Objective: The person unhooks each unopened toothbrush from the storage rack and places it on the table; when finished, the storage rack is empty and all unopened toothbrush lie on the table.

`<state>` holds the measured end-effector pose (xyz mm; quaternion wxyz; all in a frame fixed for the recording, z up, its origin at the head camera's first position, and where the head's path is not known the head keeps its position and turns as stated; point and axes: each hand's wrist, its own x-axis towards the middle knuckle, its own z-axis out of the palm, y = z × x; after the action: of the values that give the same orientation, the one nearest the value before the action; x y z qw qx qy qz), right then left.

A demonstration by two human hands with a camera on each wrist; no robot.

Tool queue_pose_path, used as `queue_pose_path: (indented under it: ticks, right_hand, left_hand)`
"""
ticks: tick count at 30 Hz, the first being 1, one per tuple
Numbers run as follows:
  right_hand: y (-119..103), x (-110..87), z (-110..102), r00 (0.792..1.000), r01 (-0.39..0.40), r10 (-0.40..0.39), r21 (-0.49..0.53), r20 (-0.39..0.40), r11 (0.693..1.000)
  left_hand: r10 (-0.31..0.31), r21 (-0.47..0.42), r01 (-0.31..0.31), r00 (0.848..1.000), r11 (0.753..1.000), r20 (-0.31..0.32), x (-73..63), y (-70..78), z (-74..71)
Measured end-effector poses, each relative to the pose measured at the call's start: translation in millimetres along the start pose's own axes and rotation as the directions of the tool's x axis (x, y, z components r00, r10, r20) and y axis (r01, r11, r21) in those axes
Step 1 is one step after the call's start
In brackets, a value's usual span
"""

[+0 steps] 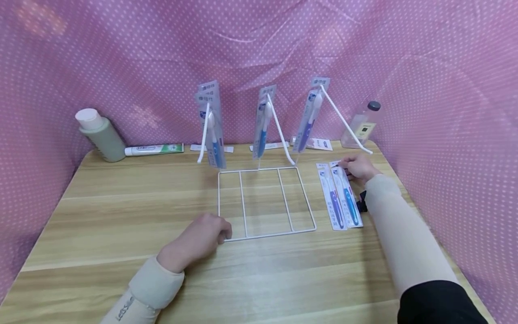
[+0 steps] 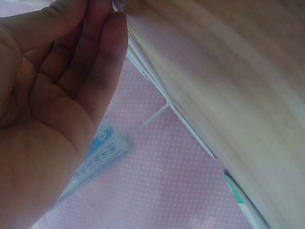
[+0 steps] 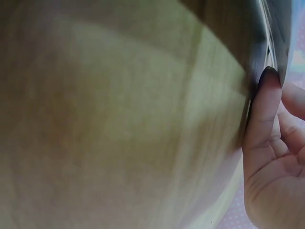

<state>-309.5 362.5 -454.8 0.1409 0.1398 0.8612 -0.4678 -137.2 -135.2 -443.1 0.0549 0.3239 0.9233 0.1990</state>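
Note:
A white wire rack (image 1: 243,202) stands on the table, its flat base toward me and three arms rising at the back. My left hand (image 1: 204,236) pinches the base's front left corner. In the left wrist view its thumb and fingers (image 2: 107,62) come together at the top edge. Two packaged toothbrushes lie side by side right of the rack, a purple one (image 1: 334,204) and a blue one (image 1: 351,204). My right hand (image 1: 359,167) pinches the blue one's card at its upper end. In the right wrist view the card's edge sits between thumb and finger (image 3: 264,112).
Packaged toothbrushes hang on the left arm (image 1: 216,150), middle arm (image 1: 263,135) and right arm (image 1: 306,132). Behind stand a green bottle (image 1: 109,141) and a clear bottle (image 1: 358,128). A toothpaste tube (image 1: 154,150) lies at the back left. Pink dotted cloth (image 1: 162,67) surrounds the table.

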Motion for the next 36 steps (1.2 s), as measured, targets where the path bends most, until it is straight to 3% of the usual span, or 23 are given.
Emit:
queue_pose_path:
  ticks: [21, 29, 36]
  right_hand:
    - [-5, 2.2, 6, 1.0, -0.002, -0.003, -0.166, -0.026, 0.986]
    - [-8, -2.8, 7, 0.998, -0.024, 0.007, -0.278, -0.062, 0.96]
    - [-11, -2.1, 8, 0.998, -0.024, 0.01, -0.237, -0.058, 0.971]
  left_hand:
    - [-0.003, 0.001, 0.003, 1.0, 1.0, 0.0, -0.9, 3.3, -2.3]
    - [0.015, -0.002, -0.015, 1.0, 1.0, -0.012, -1.3, 2.4, -0.4]
    - [0.017, 0.005, -0.017, 1.0, 1.0, -0.022, -1.1, 1.0, -0.4]
